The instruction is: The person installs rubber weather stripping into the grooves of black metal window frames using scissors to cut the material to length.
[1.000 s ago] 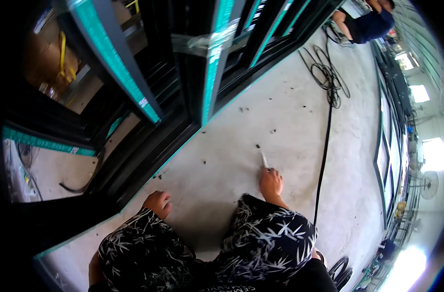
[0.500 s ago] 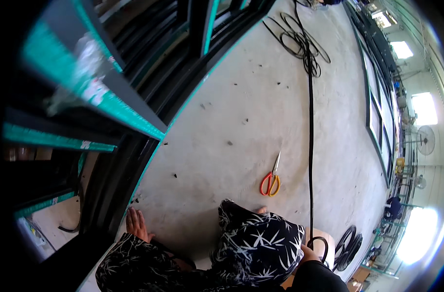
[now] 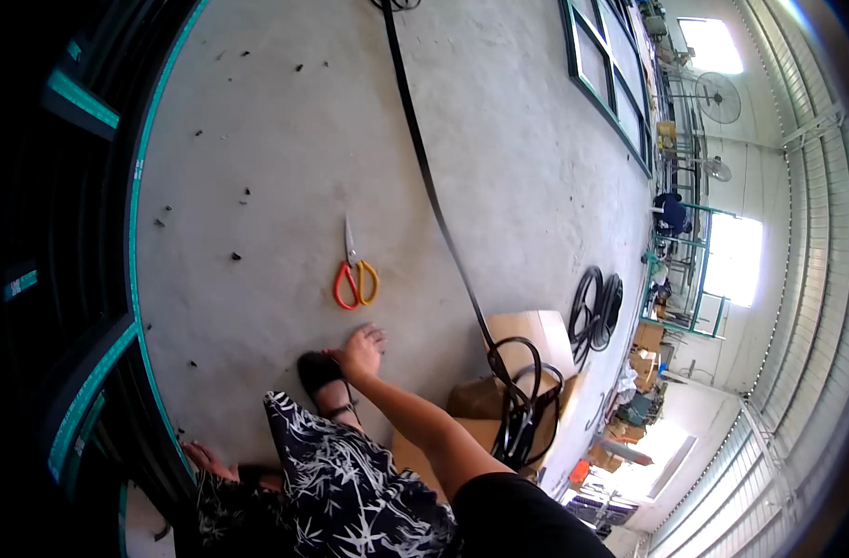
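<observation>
Scissors [image 3: 354, 283] with one red and one yellow handle loop lie on the grey floor, blades pointing away from me. Just short of the handles, my right hand [image 3: 362, 350] reaches over the front of my dark shoe [image 3: 319, 370]. Its fingers are stretched out, and I see nothing in them. At lower left, my left hand [image 3: 210, 459] rests beside the teal-edged black frame [image 3: 136, 279], fingers extended, partly covered by patterned cloth. A long black strip [image 3: 428, 177] runs down the floor to loops [image 3: 527, 400] at an open cardboard box [image 3: 534, 337].
Further black frame bars [image 3: 85, 102] with teal tape line the left side. A coil of black strip [image 3: 595, 312] lies right of the box. Another large frame [image 3: 610, 84] lies at the far right. Small dark scraps [image 3: 236, 256] dot the floor.
My right hand has left the black strip near the box and moved left toward the scissors. The strip now curves rather than running straight. My view has turned right; my left hand stays by the frame.
</observation>
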Tool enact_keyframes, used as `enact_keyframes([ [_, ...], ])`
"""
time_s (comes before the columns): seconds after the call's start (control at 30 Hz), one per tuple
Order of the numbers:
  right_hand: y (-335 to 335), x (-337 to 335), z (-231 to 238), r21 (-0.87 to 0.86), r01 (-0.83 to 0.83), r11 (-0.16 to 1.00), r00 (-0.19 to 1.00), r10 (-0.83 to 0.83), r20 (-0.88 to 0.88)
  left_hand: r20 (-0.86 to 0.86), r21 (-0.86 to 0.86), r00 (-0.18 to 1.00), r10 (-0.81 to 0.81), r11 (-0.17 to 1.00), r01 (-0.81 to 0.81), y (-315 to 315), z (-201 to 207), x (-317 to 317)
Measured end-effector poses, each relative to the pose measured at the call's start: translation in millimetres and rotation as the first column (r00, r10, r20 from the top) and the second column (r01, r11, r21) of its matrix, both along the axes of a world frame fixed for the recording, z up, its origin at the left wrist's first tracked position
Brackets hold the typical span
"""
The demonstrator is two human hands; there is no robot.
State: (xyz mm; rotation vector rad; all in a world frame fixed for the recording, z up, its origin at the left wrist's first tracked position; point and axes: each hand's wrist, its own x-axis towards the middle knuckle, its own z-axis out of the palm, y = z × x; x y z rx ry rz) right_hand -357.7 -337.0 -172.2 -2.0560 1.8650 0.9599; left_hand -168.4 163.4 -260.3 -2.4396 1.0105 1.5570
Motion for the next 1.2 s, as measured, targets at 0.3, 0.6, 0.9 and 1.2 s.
enact_keyframes([
  [0.3,-80,96,105,0.229,-0.163,0.960,0.687,-0.056,0.725,-0.003,-0.115,0.966,0.260,0.959,-0.258,-110,101,77],
  [0.6,74,-207,337,0.410,0.116,0.905,0.871,-0.291,0.396,0.006,-0.161,0.951,0.308,0.939,-0.303,-151,358,58],
  [0.9,203,-488,506,0.697,-0.131,0.705,0.990,0.131,0.054,0.023,0.057,0.832,0.554,0.830,-0.555,-269,586,53],
  [1.2,-154,-145,595,0.539,0.468,0.700,0.304,-0.700,0.646,0.098,-0.394,0.821,0.563,0.779,-0.487,-380,706,75],
])
